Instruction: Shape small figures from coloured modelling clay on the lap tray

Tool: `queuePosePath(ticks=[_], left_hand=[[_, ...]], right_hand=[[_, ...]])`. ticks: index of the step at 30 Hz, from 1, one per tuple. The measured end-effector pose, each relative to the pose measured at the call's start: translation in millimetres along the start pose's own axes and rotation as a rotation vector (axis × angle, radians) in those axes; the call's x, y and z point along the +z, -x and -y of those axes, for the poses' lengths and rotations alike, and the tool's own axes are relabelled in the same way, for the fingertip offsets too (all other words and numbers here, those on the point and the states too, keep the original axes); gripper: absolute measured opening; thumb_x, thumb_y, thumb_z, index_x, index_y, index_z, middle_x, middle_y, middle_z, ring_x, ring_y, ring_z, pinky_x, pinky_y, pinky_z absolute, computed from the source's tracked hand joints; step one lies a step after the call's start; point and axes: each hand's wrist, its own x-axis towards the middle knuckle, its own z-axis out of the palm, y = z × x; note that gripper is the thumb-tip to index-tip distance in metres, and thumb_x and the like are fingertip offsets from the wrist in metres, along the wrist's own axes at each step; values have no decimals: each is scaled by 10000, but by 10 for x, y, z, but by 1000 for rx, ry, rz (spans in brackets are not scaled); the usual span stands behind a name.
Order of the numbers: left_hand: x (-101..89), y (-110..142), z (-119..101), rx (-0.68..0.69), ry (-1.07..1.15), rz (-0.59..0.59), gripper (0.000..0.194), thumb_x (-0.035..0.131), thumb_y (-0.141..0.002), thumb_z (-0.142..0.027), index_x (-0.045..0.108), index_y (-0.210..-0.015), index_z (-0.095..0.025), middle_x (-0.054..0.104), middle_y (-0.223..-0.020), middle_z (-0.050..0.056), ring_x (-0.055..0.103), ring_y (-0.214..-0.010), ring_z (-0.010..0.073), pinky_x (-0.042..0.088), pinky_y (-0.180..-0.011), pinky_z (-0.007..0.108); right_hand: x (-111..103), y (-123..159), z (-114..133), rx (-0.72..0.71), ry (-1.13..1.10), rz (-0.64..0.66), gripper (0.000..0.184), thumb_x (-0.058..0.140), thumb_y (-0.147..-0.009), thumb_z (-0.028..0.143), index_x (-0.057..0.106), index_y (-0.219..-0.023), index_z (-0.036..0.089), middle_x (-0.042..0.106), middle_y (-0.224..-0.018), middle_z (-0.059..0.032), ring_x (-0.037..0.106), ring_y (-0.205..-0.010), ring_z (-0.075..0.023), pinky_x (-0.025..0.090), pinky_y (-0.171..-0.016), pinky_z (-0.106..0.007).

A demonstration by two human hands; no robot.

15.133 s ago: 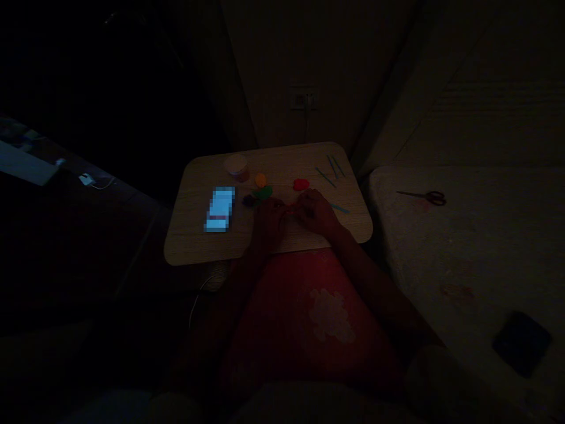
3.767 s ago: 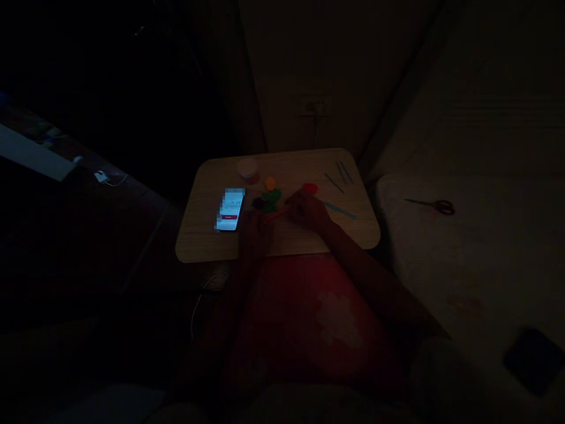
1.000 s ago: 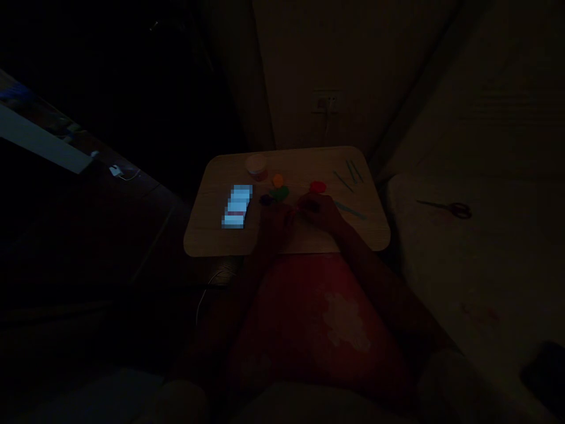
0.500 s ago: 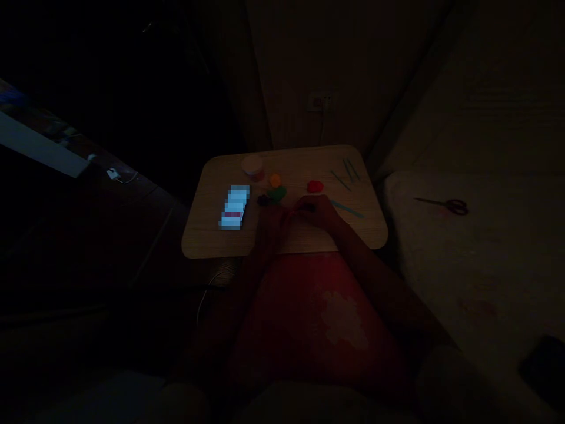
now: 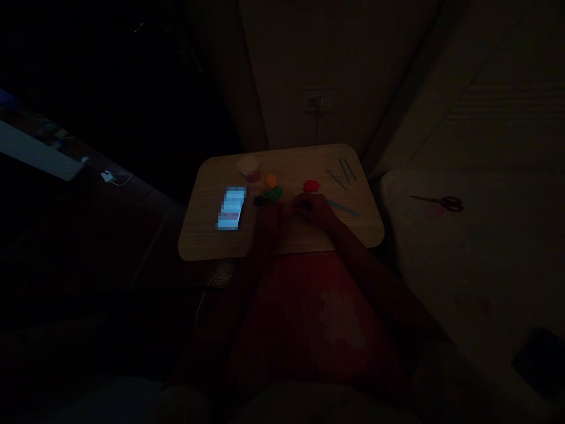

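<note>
Reddish material [image 5: 288, 209] is pinched by the nearly closed left hand [image 5: 270, 217] and right hand [image 5: 314, 211].

From my head, the one camera looks forward and steeply down over my forearms at the small table [image 5: 212, 242].

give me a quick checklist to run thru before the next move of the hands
1. Left hand and right hand both over the small table: ok
2. Firm grip on the reddish piece between them: cannot tell, too dark
3. Phone apart from the left hand: ok
4. Red clay lump untouched by the right hand: cannot tell, fingers very close
5. Scissors on the table: not ok, they lie off it, to the right
6. Bright enough for fine work: not ok
</note>
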Motion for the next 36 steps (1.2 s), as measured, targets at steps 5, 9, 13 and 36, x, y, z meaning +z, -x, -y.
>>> queuePosePath(ticks=[5,9,13,36], left_hand=[[-31,9,4,-24,-62,-8,86,579,-942,-211,637,-998,-183,659,-1038,111,600,-1008,271,499,-932,428],[-49,12,-5,-16,-60,-6,80,560,-945,-189,637,-928,-180,647,-1000,107,598,-990,271,498,-934,433],[-50,18,-11,-25,-65,-17,116,531,-959,-183,643,-930,-178,648,-1000,106,596,-1000,274,491,-942,438],[-111,54,-43,91,-172,-41,212,560,-870,-133,687,-1034,-178,632,-1069,132,562,-1061,313,448,-956,466]], right_hand=[[-14,-10,-8,9,73,-35,184,654,-796,144,763,-943,142,762,-920,-83,656,-805,-193,468,-764,-289],[-9,-18,-12,31,111,-40,186,666,-786,137,757,-948,131,760,-923,-98,655,-815,-204,467,-768,-296],[7,-14,-24,22,140,-60,189,657,-792,131,755,-954,138,762,-924,-96,655,-820,-208,472,-772,-299],[-236,-236,-58,121,680,-252,315,582,-932,327,707,-1126,113,657,-1194,-229,511,-1132,-371,394,-980,-513]])
